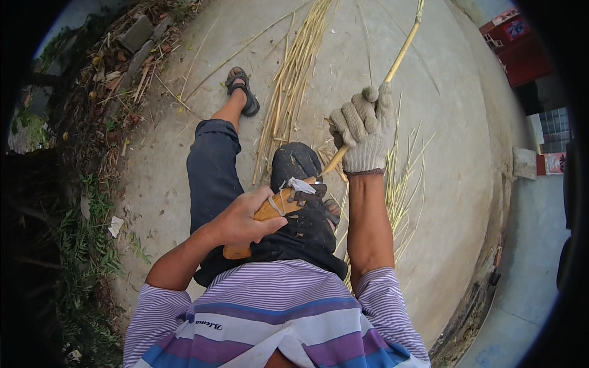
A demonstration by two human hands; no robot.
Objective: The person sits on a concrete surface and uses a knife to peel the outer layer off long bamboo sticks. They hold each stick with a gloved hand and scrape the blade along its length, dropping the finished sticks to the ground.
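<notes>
My bare left hand [245, 218] is wrapped round the orange-brown handle of a wooden tool [276, 207] over my thigh. The tool has a dark metal piece at its far end, with a strip of white cloth and a cord tied round it. My right hand [368, 129], in a grey knitted glove, grips a long yellow jointed cane [402, 54]. The cane's lower end slants down to the tool's metal end, just above my knee; whether the two touch I cannot tell. Its upper end runs out of the top of the picture.
A long bundle of yellow stalks [300, 67] lies on the concrete ground ahead. Thin pale-green strips [402, 190] are spread right of my right forearm. Leaves, plants and broken blocks [136, 34] line the left edge. A wall with a red doorway [521, 61] stands right.
</notes>
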